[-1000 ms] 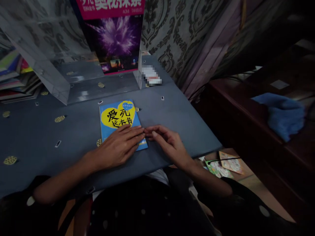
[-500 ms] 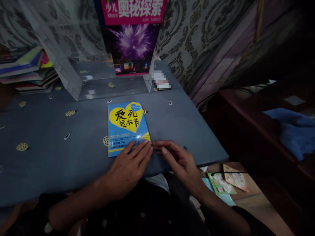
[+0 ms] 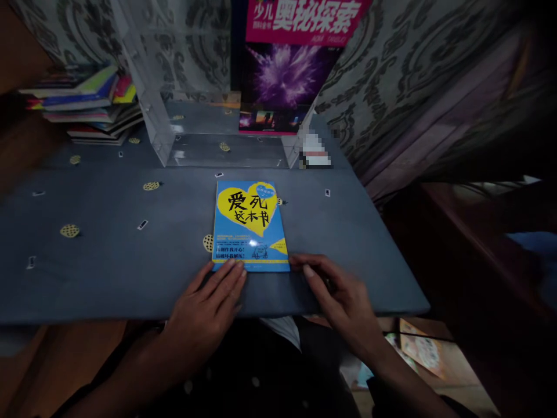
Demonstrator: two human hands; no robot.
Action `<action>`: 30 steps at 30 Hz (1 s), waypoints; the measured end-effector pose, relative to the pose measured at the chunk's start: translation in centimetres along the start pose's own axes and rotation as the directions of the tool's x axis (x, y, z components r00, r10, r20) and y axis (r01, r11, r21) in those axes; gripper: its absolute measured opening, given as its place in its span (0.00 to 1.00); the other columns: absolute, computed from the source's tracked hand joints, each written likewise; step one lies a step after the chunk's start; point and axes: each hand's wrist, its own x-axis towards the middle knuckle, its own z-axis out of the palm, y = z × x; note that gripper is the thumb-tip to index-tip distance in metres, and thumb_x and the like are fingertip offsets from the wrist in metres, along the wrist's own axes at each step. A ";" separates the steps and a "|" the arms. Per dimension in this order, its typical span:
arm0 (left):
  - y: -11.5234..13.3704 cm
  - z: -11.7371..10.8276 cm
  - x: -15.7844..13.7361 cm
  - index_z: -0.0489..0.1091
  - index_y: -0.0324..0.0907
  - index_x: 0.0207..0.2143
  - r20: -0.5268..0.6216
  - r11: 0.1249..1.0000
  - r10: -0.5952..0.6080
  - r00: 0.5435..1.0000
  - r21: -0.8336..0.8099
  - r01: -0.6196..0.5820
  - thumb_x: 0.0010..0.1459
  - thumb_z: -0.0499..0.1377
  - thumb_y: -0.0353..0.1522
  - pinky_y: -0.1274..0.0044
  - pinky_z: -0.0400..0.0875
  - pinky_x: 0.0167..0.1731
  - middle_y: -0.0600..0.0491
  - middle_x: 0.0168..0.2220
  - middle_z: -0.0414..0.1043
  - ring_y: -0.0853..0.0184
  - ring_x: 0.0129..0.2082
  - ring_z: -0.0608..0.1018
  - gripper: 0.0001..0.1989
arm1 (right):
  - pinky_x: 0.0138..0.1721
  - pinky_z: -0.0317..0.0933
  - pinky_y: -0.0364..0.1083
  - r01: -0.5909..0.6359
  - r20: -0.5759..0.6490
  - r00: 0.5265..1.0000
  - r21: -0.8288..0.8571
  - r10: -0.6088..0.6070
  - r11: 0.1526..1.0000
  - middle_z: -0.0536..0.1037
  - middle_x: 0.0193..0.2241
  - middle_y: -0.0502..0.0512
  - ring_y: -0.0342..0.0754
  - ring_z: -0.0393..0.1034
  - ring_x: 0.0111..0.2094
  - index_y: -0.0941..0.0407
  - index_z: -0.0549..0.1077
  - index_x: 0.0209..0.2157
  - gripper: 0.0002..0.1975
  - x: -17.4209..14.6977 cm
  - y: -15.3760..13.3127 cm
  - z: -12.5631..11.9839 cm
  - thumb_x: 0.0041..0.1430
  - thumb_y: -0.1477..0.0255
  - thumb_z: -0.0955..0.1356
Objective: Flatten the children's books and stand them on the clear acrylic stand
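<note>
A closed blue book [image 3: 248,232] with a yellow heart on its cover lies flat on the table, close to the near edge. The fingertips of my left hand [image 3: 211,299] rest on its lower left edge, fingers stretched out and palm down. My right hand [image 3: 342,290] is at the lower right corner, fingers slightly bent, thumb apart from the index finger. Its fingertips are beside the corner or touching it; I cannot tell which. Neither hand grips the book.
On the grey patterned tablecloth [image 3: 108,261] stands a clear acrylic rack [image 3: 150,110] holding an upright pink and purple book [image 3: 285,72]. A stack of books [image 3: 98,107] sits at the back left. Booklets [image 3: 422,348] lie below the table's right side.
My left hand has slid left and down the cover to the book's bottom edge, uncovering the lower print. The right hand stays by the corner. The view has shifted left.
</note>
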 end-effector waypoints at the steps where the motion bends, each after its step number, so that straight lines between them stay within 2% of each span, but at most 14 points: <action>1: -0.2 -0.2 -0.5 0.67 0.33 0.59 -0.014 1.000 -0.022 1.000 -0.001 0.022 0.68 0.51 0.28 0.64 0.62 0.62 0.42 0.59 0.72 0.59 0.60 0.72 0.19 | 0.37 0.74 0.50 0.042 0.000 0.999 -0.037 -0.042 0.998 0.82 0.41 0.56 0.53 0.77 0.41 0.49 0.76 0.45 0.11 0.2 -0.2 0.0 0.69 0.64 0.63; 3: -0.5 -0.4 -1.4 0.67 0.32 0.58 -0.031 0.997 -0.071 0.997 -0.002 0.071 0.68 0.51 0.27 0.63 0.63 0.61 0.42 0.58 0.73 0.58 0.59 0.73 0.18 | 0.38 0.74 0.52 0.155 0.036 0.988 -0.083 -0.153 0.984 0.82 0.38 0.56 0.52 0.77 0.38 0.49 0.77 0.45 0.10 0.8 -0.9 0.1 0.68 0.67 0.64; 5: -0.7 -0.6 -1.9 0.68 0.32 0.57 -0.052 0.995 -0.101 0.993 -0.005 0.101 0.68 0.51 0.27 0.63 0.65 0.59 0.41 0.56 0.74 0.58 0.58 0.74 0.17 | 0.42 0.74 0.53 0.292 0.143 0.949 -0.069 -0.280 0.954 0.82 0.37 0.55 0.52 0.77 0.39 0.49 0.76 0.47 0.12 1.6 -2.0 0.6 0.68 0.70 0.64; 6: -0.7 -0.7 -2.0 0.69 0.32 0.56 -0.068 0.994 -0.105 0.992 -0.006 0.105 0.68 0.52 0.26 0.63 0.66 0.58 0.40 0.55 0.75 0.58 0.57 0.75 0.17 | 0.45 0.73 0.54 0.360 0.222 0.913 -0.044 -0.342 0.932 0.82 0.39 0.55 0.52 0.77 0.41 0.49 0.76 0.49 0.13 2.1 -2.6 1.0 0.68 0.71 0.64; 8: -0.9 -0.7 -2.1 0.70 0.32 0.54 -0.099 0.995 -0.098 0.990 -0.016 0.097 0.67 0.52 0.26 0.64 0.69 0.56 0.40 0.53 0.76 0.58 0.55 0.76 0.16 | 0.54 0.70 0.55 0.470 0.397 0.808 0.013 -0.435 0.883 0.80 0.49 0.57 0.52 0.75 0.51 0.50 0.73 0.56 0.17 3.0 -3.9 1.9 0.68 0.71 0.64; 11: -1.0 -0.5 -2.0 0.74 0.35 0.46 -0.150 0.996 -0.081 0.985 -0.039 0.076 0.66 0.50 0.25 0.65 0.73 0.51 0.42 0.45 0.80 0.59 0.50 0.79 0.14 | 0.63 0.61 0.54 0.559 0.584 0.655 0.052 -0.479 0.827 0.70 0.62 0.62 0.53 0.64 0.63 0.55 0.67 0.63 0.24 4.4 -5.1 3.5 0.68 0.66 0.66; 13: -1.1 -0.3 -1.9 0.75 0.36 0.42 -0.183 0.998 -0.066 0.981 -0.035 0.061 0.66 0.49 0.25 0.66 0.75 0.49 0.44 0.40 0.80 0.59 0.45 0.80 0.14 | 0.66 0.57 0.55 0.589 0.646 0.597 0.049 -0.476 0.806 0.66 0.64 0.65 0.54 0.58 0.67 0.58 0.63 0.65 0.28 5.3 -5.3 4.5 0.68 0.62 0.66; 16: -1.3 -0.2 -1.7 0.75 0.38 0.40 -0.242 0.999 -0.046 0.969 -0.018 0.042 0.66 0.47 0.26 0.68 0.75 0.47 0.46 0.40 0.80 0.60 0.43 0.80 0.16 | 0.69 0.51 0.54 0.625 0.692 0.529 0.073 -0.491 0.777 0.64 0.65 0.66 0.53 0.56 0.68 0.61 0.61 0.66 0.30 6.7 -5.0 5.3 0.70 0.60 0.64; 19: -1.6 -0.5 -1.2 0.75 0.39 0.40 -0.267 0.998 -0.065 0.962 -0.042 0.056 0.66 0.49 0.26 0.70 0.76 0.45 0.47 0.40 0.81 0.61 0.43 0.80 0.14 | 0.69 0.50 0.51 0.642 0.698 0.498 0.102 -0.515 0.760 0.65 0.65 0.65 0.49 0.57 0.67 0.60 0.61 0.66 0.27 8.3 -4.4 5.4 0.71 0.63 0.63; 23: -1.9 -0.7 -0.6 0.75 0.36 0.44 -0.244 0.997 -0.080 0.966 -0.040 0.072 0.65 0.52 0.25 0.75 0.76 0.43 0.48 0.40 0.82 0.64 0.43 0.81 0.13 | 0.69 0.50 0.52 0.668 0.684 0.499 0.088 -0.533 0.739 0.64 0.66 0.62 0.48 0.57 0.67 0.58 0.61 0.66 0.26 11.2 -3.4 5.9 0.70 0.65 0.64; 26: -1.9 -0.1 -0.5 0.76 0.37 0.44 -0.325 0.995 -0.097 0.941 -0.033 0.092 0.67 0.51 0.26 0.78 0.74 0.48 0.49 0.42 0.82 0.67 0.45 0.81 0.13 | 0.69 0.49 0.54 0.715 0.708 0.477 0.031 -0.521 0.698 0.61 0.67 0.64 0.49 0.53 0.69 0.60 0.61 0.66 0.26 13.9 -2.6 6.6 0.71 0.65 0.64; 28: -1.9 0.5 -0.6 0.76 0.36 0.44 -0.371 0.994 -0.111 0.922 -0.052 0.098 0.67 0.52 0.26 0.79 0.71 0.53 0.50 0.42 0.82 0.68 0.46 0.81 0.13 | 0.69 0.48 0.54 0.738 0.718 0.487 -0.033 -0.497 0.674 0.59 0.68 0.64 0.50 0.50 0.70 0.61 0.60 0.66 0.26 15.8 -2.1 7.1 0.71 0.64 0.63; 30: -2.0 0.9 -0.9 0.76 0.36 0.44 -0.366 0.995 -0.101 0.925 -0.063 0.083 0.66 0.52 0.26 0.79 0.70 0.55 0.49 0.42 0.82 0.67 0.47 0.81 0.13 | 0.70 0.47 0.55 0.739 0.712 0.519 -0.096 -0.473 0.667 0.58 0.69 0.63 0.50 0.49 0.70 0.60 0.60 0.66 0.26 17.6 -1.7 7.3 0.72 0.63 0.61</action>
